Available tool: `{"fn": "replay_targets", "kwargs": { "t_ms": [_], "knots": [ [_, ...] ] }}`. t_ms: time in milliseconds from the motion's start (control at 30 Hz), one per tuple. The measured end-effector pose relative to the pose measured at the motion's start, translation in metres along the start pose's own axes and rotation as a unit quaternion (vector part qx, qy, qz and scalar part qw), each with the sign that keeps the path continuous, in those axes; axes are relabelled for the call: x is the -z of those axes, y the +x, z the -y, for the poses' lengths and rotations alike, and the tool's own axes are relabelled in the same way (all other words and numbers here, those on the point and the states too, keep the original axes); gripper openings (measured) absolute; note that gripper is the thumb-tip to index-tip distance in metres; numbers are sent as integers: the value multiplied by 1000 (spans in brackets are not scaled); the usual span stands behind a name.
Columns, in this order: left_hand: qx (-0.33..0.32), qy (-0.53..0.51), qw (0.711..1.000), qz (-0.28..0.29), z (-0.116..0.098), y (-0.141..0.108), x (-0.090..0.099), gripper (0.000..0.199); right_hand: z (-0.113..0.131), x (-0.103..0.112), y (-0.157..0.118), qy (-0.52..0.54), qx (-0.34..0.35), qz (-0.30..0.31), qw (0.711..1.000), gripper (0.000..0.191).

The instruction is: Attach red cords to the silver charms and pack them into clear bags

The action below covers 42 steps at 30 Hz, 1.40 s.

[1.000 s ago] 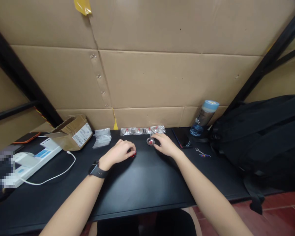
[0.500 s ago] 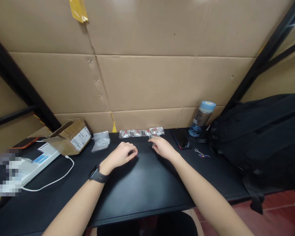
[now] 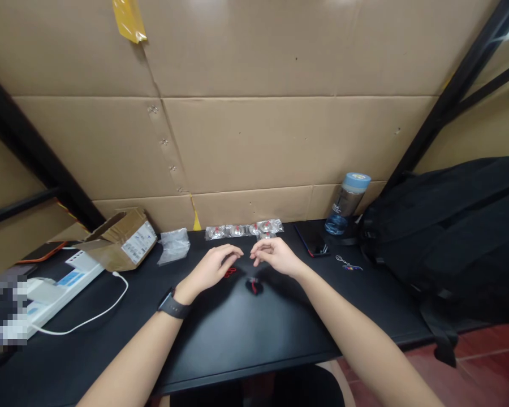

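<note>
My left hand, with a dark watch on its wrist, hovers over the black table, its fingers apart and nothing between them. Just below its fingertips lies a small red cord-like item. My right hand is held opposite, fingers curved and apart, holding nothing I can see. A small round dark object with a red mark is on the table below the gap between the hands. Behind them, several clear packets with round silvery pieces line the cardboard wall; one lies partly behind my right hand.
An open cardboard box, a clear plastic bag and a white power strip with a cable are at left. At right are a phone, a bottle, a keychain and a black backpack.
My left hand has opened and shifted slightly right. My right hand has drawn closer to it. The red item and the round dark object now show on the table.
</note>
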State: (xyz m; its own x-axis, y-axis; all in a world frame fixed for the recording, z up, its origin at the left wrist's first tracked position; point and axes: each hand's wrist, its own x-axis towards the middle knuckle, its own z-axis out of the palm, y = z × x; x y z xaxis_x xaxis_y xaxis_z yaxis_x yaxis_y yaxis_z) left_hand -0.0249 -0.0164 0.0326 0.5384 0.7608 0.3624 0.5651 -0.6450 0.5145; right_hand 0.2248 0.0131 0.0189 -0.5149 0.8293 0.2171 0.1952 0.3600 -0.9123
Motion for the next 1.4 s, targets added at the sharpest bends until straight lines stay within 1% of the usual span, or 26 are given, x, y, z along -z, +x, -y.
{"fn": "replay_targets", "kwargs": {
  "t_ms": [33,100,133,167,233,267,300,367,400,433,467,500,567,633,700,767,900,1000,1067,1100,1167,1233,1267,1300,1333,1400],
  "knots": [
    [0,-11,1000,7,-2,0,0,27,5,-1,-2,-9,14,-2,1000,16],
    [-4,-2,1000,29,-2,0,0,26,19,-2,-8,-85,64,10,994,15],
    [-6,14,999,36,-1,0,0,26,27,-3,-12,-123,96,47,987,18],
    [-6,32,999,37,1,-1,1,26,33,-5,-16,-136,123,111,977,27],
    [-3,60,998,28,6,-2,3,27,42,-14,-22,-143,149,249,946,52],
    [-1,68,997,24,9,-2,4,28,44,-20,-24,-157,161,293,929,58],
    [1,74,997,22,11,-2,5,28,44,-27,-26,-181,170,322,914,56],
    [7,79,997,22,12,-3,7,28,41,-39,-27,-224,177,335,898,36],
    [10,78,997,24,12,-3,8,27,40,-43,-28,-231,174,325,901,24],
    [13,73,997,24,11,-3,9,26,38,-44,-27,-225,167,305,910,15],
    [14,62,998,27,9,-2,9,25,38,-44,-27,-208,156,276,925,13],
    [13,45,998,32,7,-2,8,25,38,-42,-26,-180,142,239,943,16],
    [14,-19,998,51,2,-2,7,23,37,-35,-22,-104,109,145,978,18],
    [26,-115,990,72,-2,-1,2,25,35,-28,-18,-11,77,66,995,20],
    [48,-217,972,77,-4,-1,-4,29,32,-24,-14,74,45,23,996,27],
    [68,-289,953,63,-4,-1,-10,31,30,-24,-11,139,13,9,990,31],
    [80,-354,931,32,-4,-1,-18,31,29,-30,-10,228,-29,4,973,36],
    [85,-382,919,53,-8,-1,-16,32,29,-33,-11,248,-32,6,968,35],
    [83,-361,926,75,-11,-1,-11,33,30,-32,-11,248,-36,9,968,34],
    [79,-332,937,78,-11,-1,-7,33,31,-30,-12,246,-43,19,968,35],
    [66,-233,968,59,-8,-1,0,31,34,-22,-12,239,-58,56,968,37],
    [53,-102,993,19,1,-1,8,27,36,-9,-12,215,-58,78,972,37],
    [48,-41,998,3,6,-2,12,26,35,0,-11,194,-52,66,977,36],
    [45,6,999,-4,13,-2,14,24,33,9,-10,160,-44,31,986,35],
    [43,34,998,-1,19,-3,17,23,30,20,-9,123,-45,-10,991,33],
    [39,48,998,25,30,-5,20,22,19,41,-6,71,-68,-115,988,30]
  ]
}}
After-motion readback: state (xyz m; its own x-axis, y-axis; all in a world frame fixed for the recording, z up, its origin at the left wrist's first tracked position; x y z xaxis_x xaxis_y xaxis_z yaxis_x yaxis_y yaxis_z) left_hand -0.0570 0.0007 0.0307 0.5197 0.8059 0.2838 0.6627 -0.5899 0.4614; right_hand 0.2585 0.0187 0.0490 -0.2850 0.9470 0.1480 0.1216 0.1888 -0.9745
